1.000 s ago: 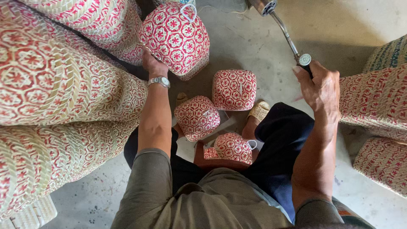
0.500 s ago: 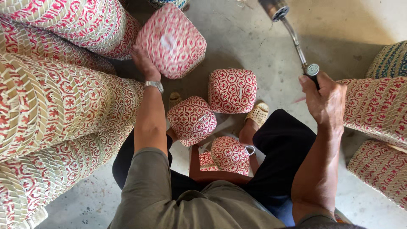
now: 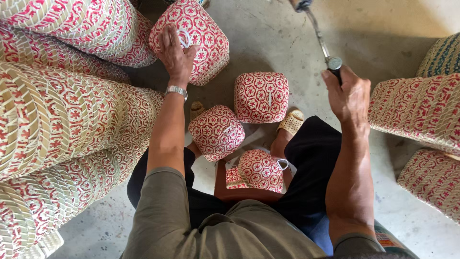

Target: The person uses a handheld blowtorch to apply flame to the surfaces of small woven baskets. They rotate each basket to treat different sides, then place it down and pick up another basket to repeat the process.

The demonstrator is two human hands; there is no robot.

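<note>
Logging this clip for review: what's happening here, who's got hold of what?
A seated person works among red-and-white woven baskets on a concrete floor. The left hand rests on the top of a woven basket beside a tall stack of baskets. The right hand grips the handle of a thin metal rod tool, raised. Three smaller baskets sit by the person's feet and lap.
</note>
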